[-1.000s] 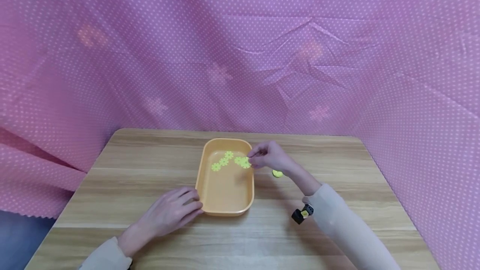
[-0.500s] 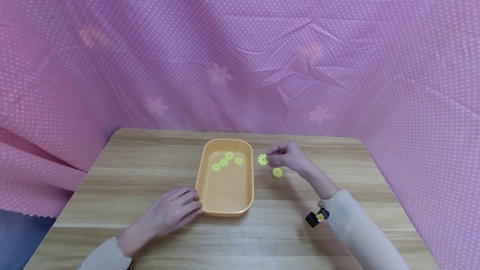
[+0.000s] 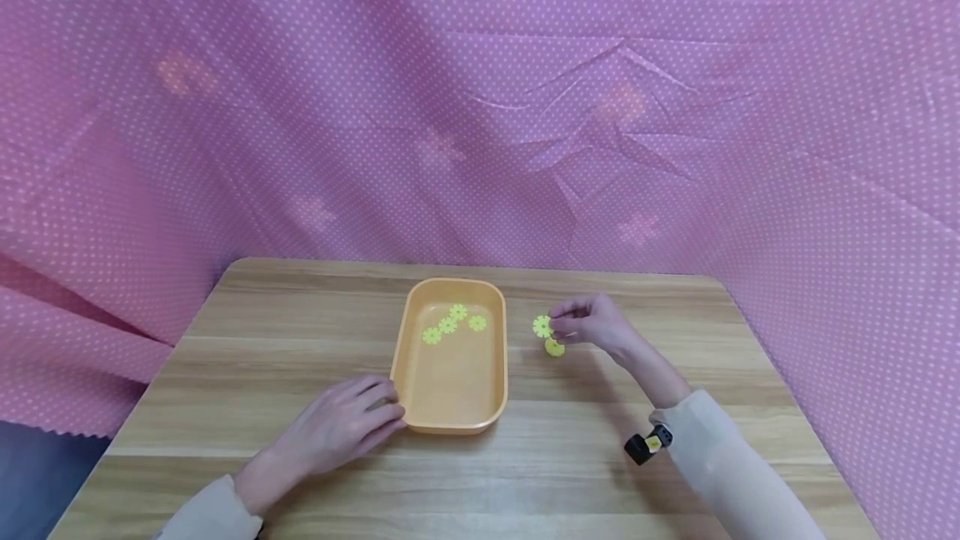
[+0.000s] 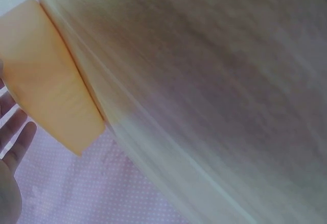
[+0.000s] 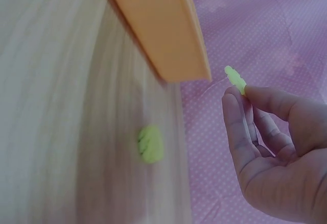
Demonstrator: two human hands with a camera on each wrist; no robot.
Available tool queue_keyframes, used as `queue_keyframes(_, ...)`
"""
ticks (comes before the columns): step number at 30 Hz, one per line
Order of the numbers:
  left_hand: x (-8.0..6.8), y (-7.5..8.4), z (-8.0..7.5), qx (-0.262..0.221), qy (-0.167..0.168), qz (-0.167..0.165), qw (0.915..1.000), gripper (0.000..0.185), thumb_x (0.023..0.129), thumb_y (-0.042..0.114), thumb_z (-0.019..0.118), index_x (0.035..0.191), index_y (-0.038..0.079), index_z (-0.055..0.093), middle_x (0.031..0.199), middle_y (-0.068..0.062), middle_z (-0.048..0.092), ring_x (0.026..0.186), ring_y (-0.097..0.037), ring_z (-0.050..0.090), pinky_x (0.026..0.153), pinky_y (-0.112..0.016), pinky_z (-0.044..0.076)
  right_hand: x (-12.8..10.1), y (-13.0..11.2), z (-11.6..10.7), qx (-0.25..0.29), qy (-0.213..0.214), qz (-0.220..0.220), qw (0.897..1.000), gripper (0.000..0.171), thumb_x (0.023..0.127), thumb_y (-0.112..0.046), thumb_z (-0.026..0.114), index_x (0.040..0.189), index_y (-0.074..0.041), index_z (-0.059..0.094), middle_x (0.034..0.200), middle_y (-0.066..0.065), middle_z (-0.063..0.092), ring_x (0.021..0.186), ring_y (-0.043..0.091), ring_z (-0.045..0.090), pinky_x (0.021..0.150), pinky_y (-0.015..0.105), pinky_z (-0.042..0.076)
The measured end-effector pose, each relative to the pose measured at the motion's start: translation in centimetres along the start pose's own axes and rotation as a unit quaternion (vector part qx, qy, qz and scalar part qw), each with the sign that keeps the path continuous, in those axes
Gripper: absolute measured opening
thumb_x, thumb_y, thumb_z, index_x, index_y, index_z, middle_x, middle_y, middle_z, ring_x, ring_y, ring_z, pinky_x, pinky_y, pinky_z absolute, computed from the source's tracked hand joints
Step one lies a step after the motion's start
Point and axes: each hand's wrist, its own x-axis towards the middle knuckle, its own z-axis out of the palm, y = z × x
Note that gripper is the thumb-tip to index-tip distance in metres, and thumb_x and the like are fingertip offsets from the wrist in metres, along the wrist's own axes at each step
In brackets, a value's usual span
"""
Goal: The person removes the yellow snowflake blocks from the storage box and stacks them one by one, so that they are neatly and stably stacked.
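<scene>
At the near edge of the wooden table, two pale sleeves come into view, the right one carrying a small black and yellow wrist device. The left hand lies flat on the surface left of centre, its fingers relaxed and nearly straight, holding nothing; the fingertips touch the near left corner of the orange tray. In the left wrist view the same fingers show at the frame's edge beside the tray's outer wall. The tray sits at about the middle of the table, its long sides running toward the far edge, and four yellow-green flower discs lie inside it in the far half, three in a touching row and one just right of them. To the right of the tray, the right hand hovers over the surface with thumb and forefinger pinched on another yellow flower disc, held on edge above the wood; the right wrist view shows the disc at the fingertips, the other fingers curled behind. Just below and beside that held piece, a second loose disc lies flat on the table, near the tray's right side. Behind the far edge, pink dotted cloth hangs all round.
</scene>
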Motion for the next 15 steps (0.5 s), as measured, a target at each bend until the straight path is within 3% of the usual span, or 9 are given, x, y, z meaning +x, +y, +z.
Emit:
queue_keyframes(6, 0.0, 0.0, -0.1, 0.001, -0.005, -0.001, 1.0000, 0.013, 0.088, 0.029, 0.069, 0.091, 0.016, 0.072, 0.093, 0.001, 0.067, 0.094, -0.019, 0.066, 0.081, -0.034, 0.059, 0.1, 1.8, -0.3, -0.006, 0.014, 0.021, 1.000, 0.030, 0.087, -0.001, 0.067, 0.113, 0.011, 0.062, 0.100, 0.017, 0.071, 0.082, 0.018, 0.071, 0.083, 0.036, 0.061)
queue_keyframes(15, 0.0, 0.0, -0.1, 0.004, -0.017, -0.008, 0.9998, 0.013, 0.084, 0.029, 0.072, 0.091, 0.017, 0.072, 0.094, 0.002, 0.067, 0.095, -0.017, 0.065, 0.081, -0.034, 0.059, 0.4, 4.0, -0.8, 0.015, 0.021, 0.019, 0.999, 0.032, 0.085, 0.002, 0.067, 0.114, 0.014, 0.060, 0.098, 0.020, 0.071, 0.078, 0.017, 0.070, 0.086, 0.044, 0.059)
